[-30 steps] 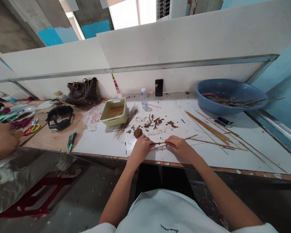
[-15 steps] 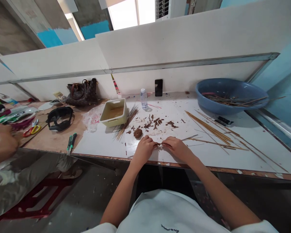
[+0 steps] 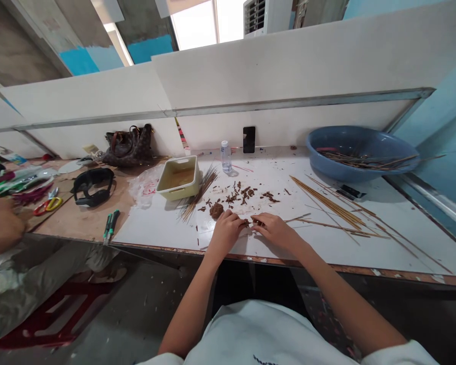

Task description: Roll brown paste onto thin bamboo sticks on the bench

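Just below the frame's centre, I have the left hand (image 3: 227, 232) and right hand (image 3: 272, 230) both pinching a thin brown stick (image 3: 245, 223) between them. Past the left hand I see a brown lump (image 3: 216, 211), mid-frame brown scraps (image 3: 247, 192), then a blue basin (image 3: 345, 170) at right.
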`<state>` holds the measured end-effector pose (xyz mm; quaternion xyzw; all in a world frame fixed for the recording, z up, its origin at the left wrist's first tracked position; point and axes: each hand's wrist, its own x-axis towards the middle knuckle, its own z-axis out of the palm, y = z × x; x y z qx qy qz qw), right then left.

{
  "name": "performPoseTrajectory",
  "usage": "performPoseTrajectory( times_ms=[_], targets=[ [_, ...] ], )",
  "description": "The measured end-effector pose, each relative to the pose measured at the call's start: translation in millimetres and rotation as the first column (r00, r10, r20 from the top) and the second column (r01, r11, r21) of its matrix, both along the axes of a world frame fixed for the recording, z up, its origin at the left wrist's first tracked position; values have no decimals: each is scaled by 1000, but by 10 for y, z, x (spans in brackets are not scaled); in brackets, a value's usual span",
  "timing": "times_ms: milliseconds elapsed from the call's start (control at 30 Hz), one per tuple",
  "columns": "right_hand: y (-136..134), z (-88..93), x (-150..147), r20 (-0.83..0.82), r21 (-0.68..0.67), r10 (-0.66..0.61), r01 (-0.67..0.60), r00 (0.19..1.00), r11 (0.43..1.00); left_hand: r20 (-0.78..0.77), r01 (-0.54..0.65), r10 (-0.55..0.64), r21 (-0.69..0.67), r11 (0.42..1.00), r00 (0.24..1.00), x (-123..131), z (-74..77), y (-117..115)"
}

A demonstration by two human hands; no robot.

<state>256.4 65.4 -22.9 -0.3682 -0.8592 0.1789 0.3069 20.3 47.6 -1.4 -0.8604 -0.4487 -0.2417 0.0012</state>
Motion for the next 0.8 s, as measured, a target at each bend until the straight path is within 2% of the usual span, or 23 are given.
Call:
performPoseTrajectory(
  times_ms=[133, 333, 633, 800],
  targets=[
    [25, 3, -65, 13, 4, 37, -38, 999, 999, -1, 18, -18, 26, 999, 1000, 35, 29, -48],
    [11, 39, -103, -10, 39, 29, -28, 1000, 999, 6, -109, 109, 127, 986, 994, -20, 122, -150],
    [-4, 106, -114, -39, 59, 86, -83, 996, 995, 29, -85, 82, 108, 990, 996, -74, 130, -181],
    [-29, 94, -146, 27, 37, 37, -38, 999, 999, 35, -107, 105, 91, 990, 994, -112, 147, -178]
  ],
)
